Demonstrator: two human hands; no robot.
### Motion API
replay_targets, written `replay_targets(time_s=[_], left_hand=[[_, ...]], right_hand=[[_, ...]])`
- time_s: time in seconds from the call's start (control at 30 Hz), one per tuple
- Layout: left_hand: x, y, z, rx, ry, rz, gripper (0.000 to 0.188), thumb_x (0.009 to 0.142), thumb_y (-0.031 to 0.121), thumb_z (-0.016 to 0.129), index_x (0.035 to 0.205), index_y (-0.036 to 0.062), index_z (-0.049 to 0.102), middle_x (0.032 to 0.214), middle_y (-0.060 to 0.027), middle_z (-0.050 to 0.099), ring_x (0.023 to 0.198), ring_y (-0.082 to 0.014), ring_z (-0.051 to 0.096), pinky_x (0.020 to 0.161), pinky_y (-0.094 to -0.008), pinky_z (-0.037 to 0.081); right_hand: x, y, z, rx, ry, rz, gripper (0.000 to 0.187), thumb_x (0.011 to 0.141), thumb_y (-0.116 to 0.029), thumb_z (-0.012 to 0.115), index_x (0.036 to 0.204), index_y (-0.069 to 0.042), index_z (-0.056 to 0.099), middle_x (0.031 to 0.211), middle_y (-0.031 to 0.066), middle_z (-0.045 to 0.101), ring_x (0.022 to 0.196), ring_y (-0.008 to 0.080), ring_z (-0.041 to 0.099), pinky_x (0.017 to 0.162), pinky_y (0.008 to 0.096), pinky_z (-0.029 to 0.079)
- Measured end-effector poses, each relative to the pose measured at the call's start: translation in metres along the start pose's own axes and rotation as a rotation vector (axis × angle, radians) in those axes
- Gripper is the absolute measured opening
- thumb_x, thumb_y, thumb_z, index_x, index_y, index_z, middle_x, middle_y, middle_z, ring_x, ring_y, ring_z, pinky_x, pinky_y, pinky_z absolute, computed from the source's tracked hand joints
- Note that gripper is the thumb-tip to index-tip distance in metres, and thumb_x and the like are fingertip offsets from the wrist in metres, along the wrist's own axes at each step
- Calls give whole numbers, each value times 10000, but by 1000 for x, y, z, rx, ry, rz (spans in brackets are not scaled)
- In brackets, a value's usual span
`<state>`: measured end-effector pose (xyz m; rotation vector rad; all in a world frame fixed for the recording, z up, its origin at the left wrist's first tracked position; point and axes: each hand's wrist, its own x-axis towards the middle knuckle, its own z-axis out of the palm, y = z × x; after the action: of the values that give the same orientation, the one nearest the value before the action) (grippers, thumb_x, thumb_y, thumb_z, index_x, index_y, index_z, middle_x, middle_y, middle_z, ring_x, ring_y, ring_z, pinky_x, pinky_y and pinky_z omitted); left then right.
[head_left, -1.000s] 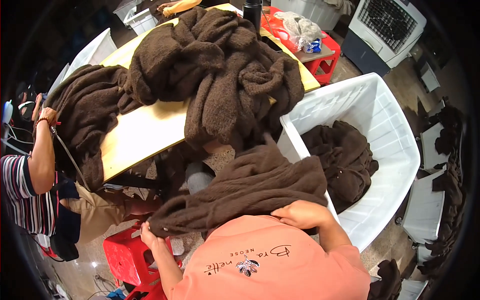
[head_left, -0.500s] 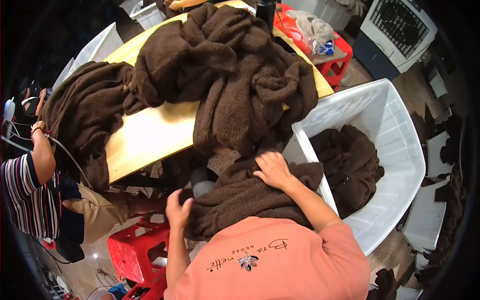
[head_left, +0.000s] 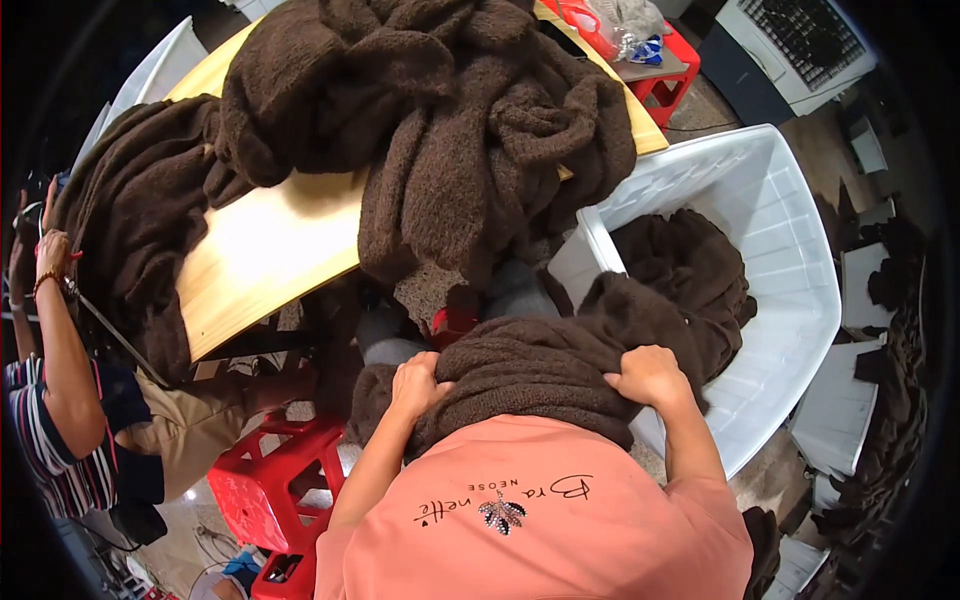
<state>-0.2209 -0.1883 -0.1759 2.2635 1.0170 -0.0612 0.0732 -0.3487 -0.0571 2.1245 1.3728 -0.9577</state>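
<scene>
A bundle of dark brown knit fabric (head_left: 530, 360) lies gathered across my lap, its right end draped over the rim of a white plastic bin. My left hand (head_left: 418, 384) grips the bundle's left part, thumb toward the middle. At its right side my right hand (head_left: 650, 376) is closed on a fold, the fingertips partly hidden in the cloth. More brown knit cloth (head_left: 440, 130) is heaped on the light wooden table (head_left: 270, 255) in front of me and hangs over its near edge.
The white bin (head_left: 775, 270) at my right holds more brown knitwear (head_left: 690, 260). A red plastic stool (head_left: 265, 490) stands at my left. Beyond it a co-worker in a striped shirt (head_left: 50, 420) has a hand (head_left: 55, 255) by the draped cloth. An air cooler (head_left: 790, 50) stands far right.
My left hand has come down onto the lap fabric. My right hand has moved right and nearer along it. Fabric now reaches over the bin's rim, and the view has shifted slightly.
</scene>
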Motion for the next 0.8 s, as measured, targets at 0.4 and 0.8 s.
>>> replay_targets(time_s=[0.4, 0.8], left_hand=[[-28, -19, -41, -18, 129, -85, 444, 665, 249, 719, 1042, 53, 590, 990, -191, 588, 923, -346, 572, 798, -386, 466], [189, 26, -300, 513, 1126, -61, 702, 632, 174, 742, 1244, 77, 413, 1295, -199, 367, 1182, -363, 371, 959, -427, 346]], right_hand=[[89, -43, 49, 146, 606, -394, 540, 759, -404, 604, 1149, -43, 506, 1023, 143, 553, 980, 310, 497, 854, 427, 382], [107, -22, 58, 406, 723, -399, 450, 735, -403, 640, 1058, -93, 607, 963, 107, 591, 948, 289, 517, 831, 404, 405]])
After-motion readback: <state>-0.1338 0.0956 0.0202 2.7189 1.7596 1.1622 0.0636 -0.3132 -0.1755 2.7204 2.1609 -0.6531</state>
